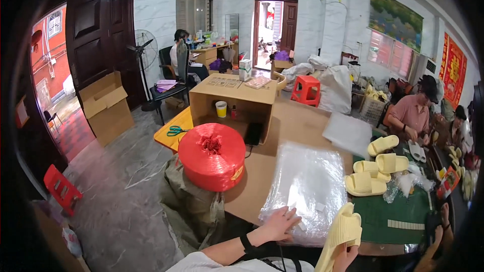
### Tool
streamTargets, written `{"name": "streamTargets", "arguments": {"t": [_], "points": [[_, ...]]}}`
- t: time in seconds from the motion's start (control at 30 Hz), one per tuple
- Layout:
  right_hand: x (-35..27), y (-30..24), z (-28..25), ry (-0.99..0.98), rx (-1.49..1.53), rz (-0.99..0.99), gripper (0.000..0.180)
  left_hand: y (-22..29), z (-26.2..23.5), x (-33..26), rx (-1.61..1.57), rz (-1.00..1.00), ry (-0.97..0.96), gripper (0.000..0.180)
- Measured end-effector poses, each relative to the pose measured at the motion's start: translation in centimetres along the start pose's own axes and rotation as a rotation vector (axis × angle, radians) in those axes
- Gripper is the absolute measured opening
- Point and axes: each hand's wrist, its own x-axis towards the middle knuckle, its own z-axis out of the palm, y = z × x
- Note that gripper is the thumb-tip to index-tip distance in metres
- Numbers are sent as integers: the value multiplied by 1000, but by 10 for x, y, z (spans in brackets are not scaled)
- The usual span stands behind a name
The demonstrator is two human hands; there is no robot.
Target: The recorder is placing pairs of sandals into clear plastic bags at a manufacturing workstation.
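Note:
At the front of the table lies a stack of clear plastic bags [307,171]. My left hand [279,225] rests on the near end of the stack, fingers apart, with a dark band on the wrist. Just right of the bags, my right hand [346,258] grips pale yellow slippers [345,229], tilted with their toes up; they look like a pair pressed together. More yellow slippers [368,184] lie in a loose pile on the green mat [403,221] to the right. Further bags or clear sheets [348,133] lie beyond the stack.
A big red roll of plastic twine [212,158] stands left of the bags. Behind it are green-handled scissors [176,131] and an open cardboard box [232,90] with a yellow cup inside. A co-worker [411,113] handles slippers at the right; another person sits at a far desk.

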Motion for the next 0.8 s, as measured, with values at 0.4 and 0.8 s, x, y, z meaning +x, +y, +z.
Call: {"name": "streamTargets", "arguments": {"t": [0.4,0.8], "points": [[-2,-5,-4,-46,400,258,26,8,-39,25,-203,-133,-134,36],[3,-58,-21,-2,280,-85,34,-1,-50,34,-750,-476,194,36]]}}
